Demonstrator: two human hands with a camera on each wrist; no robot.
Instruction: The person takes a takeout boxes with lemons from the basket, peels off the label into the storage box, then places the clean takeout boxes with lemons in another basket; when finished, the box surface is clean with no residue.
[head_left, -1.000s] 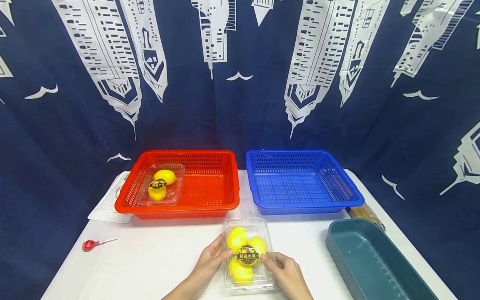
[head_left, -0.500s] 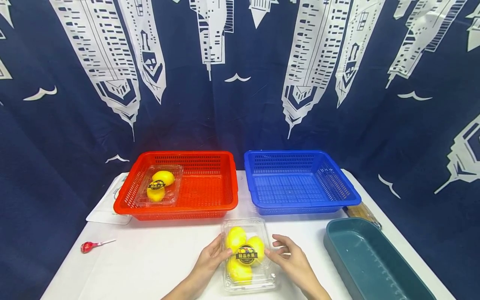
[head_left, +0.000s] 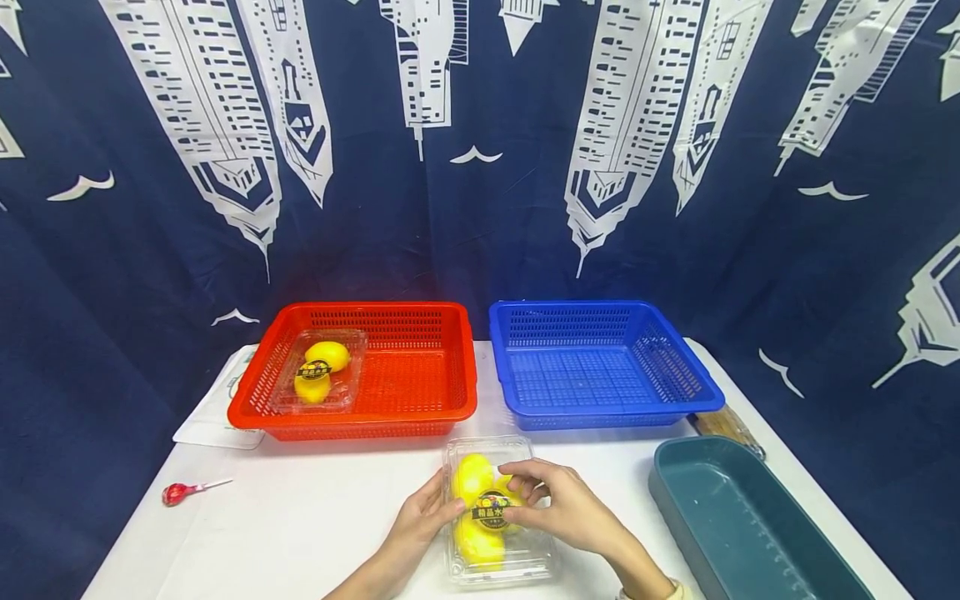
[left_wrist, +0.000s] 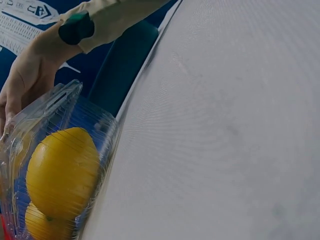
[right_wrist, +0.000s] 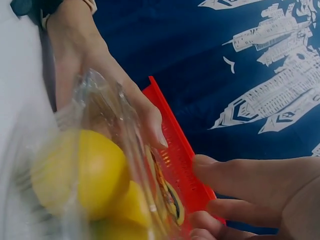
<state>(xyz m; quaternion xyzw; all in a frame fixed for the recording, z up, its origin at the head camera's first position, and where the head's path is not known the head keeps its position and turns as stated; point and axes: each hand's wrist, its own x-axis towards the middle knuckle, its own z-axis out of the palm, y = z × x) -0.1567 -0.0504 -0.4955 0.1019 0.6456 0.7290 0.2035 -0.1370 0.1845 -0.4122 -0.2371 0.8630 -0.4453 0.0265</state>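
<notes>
A clear plastic clamshell box point(head_left: 534, 560) with three yellow lemons point(head_left: 473, 475) lies on the white table, a black label point(head_left: 489, 514) on its lid. My left hand point(head_left: 417, 518) grips its left side, thumb over the lid. Above the lid's right half is my right hand point(head_left: 561, 504), fingers loosely bent and thumb near the label; it partly hides one lemon. In the right wrist view, the right hand point(right_wrist: 260, 195) appears apart from the lid, holding nothing. The left wrist view shows the box wall point(left_wrist: 102, 117) with lemons point(left_wrist: 62, 172) behind it.
Behind stand a red basket point(head_left: 420, 412), holding another lemon box point(head_left: 347, 392), and a blue basket point(head_left: 607, 410). A dark green bin point(head_left: 675, 500) is at the right, with a wooden-looking item point(head_left: 731, 427) behind it. A red lollipop point(head_left: 175, 494) lies left.
My right hand has let go of the box's right side, moved out to the right, then come back over the lid near the label. The left hand and box stay put.
</notes>
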